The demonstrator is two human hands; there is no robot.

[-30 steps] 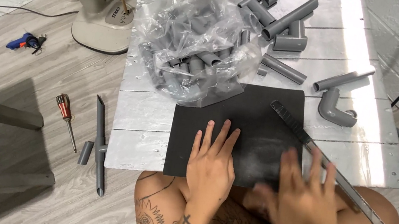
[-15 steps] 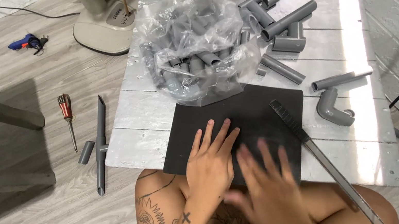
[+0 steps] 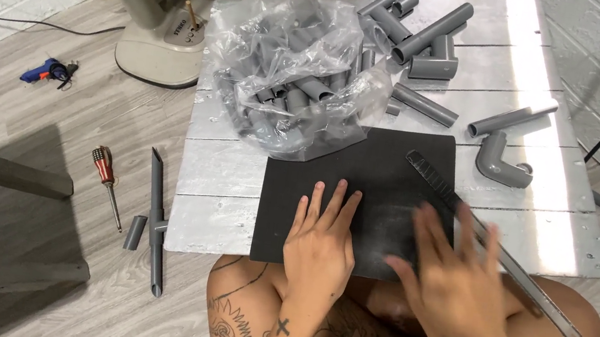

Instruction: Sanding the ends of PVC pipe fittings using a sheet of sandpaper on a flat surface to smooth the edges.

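Both hands are showing bare, with no gloves, rings or sleeves. The left hand (image 3: 318, 255) is carrying a small dark cross-shaped tattoo at the wrist. Dark line tattoos are covering the left forearm and the bare thighs. The right hand (image 3: 453, 288) is appearing blurred, unmarked.

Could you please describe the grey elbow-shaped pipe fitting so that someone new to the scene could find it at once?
Start at the white plank table and go to its right side, beyond the black mat. The elbow fitting lies alone there, just below a short straight pipe. It is bent at a right angle; the pipes nearby are straight.
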